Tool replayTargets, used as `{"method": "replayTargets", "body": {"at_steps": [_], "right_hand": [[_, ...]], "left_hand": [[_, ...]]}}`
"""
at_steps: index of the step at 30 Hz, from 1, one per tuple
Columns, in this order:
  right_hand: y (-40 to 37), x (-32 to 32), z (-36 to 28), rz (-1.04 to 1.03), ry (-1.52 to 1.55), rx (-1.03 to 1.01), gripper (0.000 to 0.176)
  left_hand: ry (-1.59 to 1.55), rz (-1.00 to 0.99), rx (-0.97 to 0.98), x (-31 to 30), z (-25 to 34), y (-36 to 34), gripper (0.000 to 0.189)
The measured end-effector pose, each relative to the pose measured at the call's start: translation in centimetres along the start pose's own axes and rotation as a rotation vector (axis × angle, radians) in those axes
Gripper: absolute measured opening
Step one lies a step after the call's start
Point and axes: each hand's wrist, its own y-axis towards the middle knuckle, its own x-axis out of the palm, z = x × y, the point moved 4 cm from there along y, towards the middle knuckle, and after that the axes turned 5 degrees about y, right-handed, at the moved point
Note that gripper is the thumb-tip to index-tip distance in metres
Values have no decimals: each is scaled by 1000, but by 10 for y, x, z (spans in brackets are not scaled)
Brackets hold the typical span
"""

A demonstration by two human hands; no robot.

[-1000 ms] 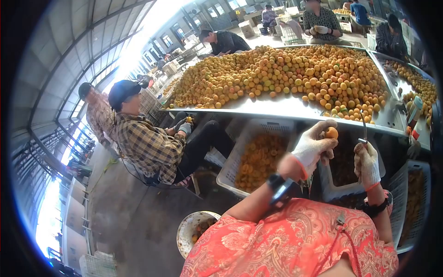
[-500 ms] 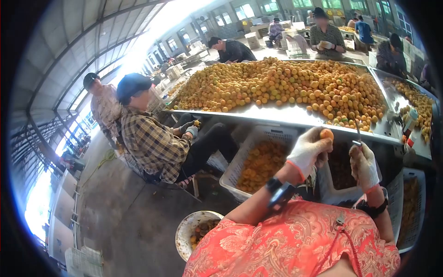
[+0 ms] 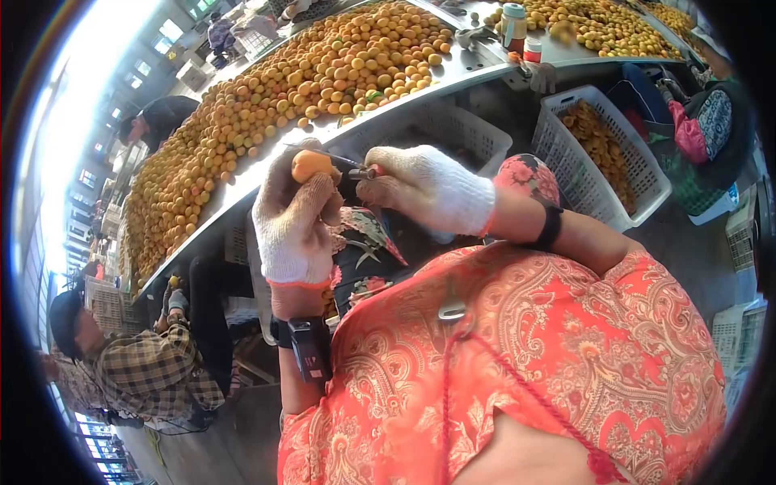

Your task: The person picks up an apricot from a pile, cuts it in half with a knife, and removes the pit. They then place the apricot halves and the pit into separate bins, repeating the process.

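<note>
The left hand (image 3: 299, 194) clamps its fingers on the fruit (image 3: 312, 166), at nine o'clock from the right hand (image 3: 428, 190), fingers clamped on the knife (image 3: 361, 172); pressing too hard (I judge) may cut the left glove (image 3: 291, 246).

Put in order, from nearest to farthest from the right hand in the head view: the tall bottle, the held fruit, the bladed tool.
1. Bladed tool: gripped in the right hand.
2. Held fruit: in the left hand.
3. Tall bottle: farther off, on the table, upper right.
</note>
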Motion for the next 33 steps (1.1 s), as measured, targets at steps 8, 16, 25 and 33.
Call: {"method": "replayTargets", "body": {"at_steps": [8, 16, 25, 33], "right_hand": [[-1, 0, 8, -8, -99, -38, 33], [-6, -5, 7, 1, -174, 1, 33], [-14, -7, 14, 44, -195, 51, 30], [-20, -5, 25, 69, -153, 48, 29]], "left_hand": [[133, 44, 9, 7, 2, 3, 38], [147, 43, 50, 11, 4, 4, 34], [392, 42, 104, 24, 4, 6, 32], [439, 50, 133, 30, 1, 7, 33]]}}
